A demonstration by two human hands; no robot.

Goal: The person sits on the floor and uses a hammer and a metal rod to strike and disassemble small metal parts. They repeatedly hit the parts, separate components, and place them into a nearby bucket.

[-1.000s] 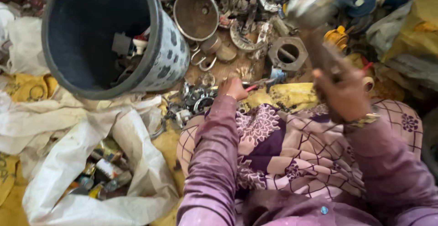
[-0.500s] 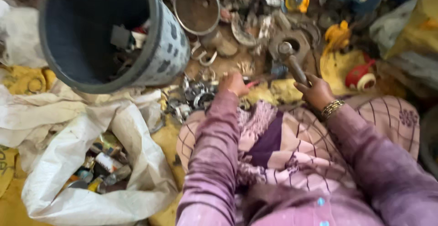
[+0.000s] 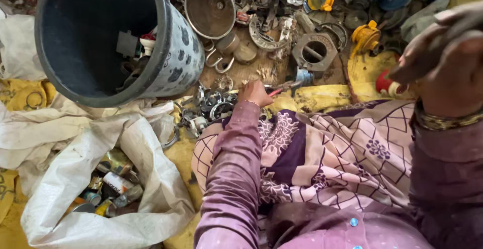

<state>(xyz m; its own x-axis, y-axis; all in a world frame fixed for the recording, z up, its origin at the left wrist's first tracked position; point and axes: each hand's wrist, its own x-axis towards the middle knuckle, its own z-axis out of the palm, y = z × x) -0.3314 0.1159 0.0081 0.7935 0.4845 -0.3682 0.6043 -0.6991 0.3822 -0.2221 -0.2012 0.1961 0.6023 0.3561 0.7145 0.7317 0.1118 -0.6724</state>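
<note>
My left hand (image 3: 255,92), at frame centre, is closed around a slim red-handled tool (image 3: 279,88) whose tip points right toward a grey square metal part (image 3: 316,53). My right hand (image 3: 443,60) is raised at the right edge, blurred; I cannot tell its grip. A dark bucket (image 3: 173,63) lies tipped at upper left.

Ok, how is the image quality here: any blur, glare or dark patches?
Head view: the right hand, raised close to the lens, is soft and blurred; the left hand and the scrap metal beyond it are sharp. Light is even, without glare. The inside of the dark bucket is deep in shadow.
</note>
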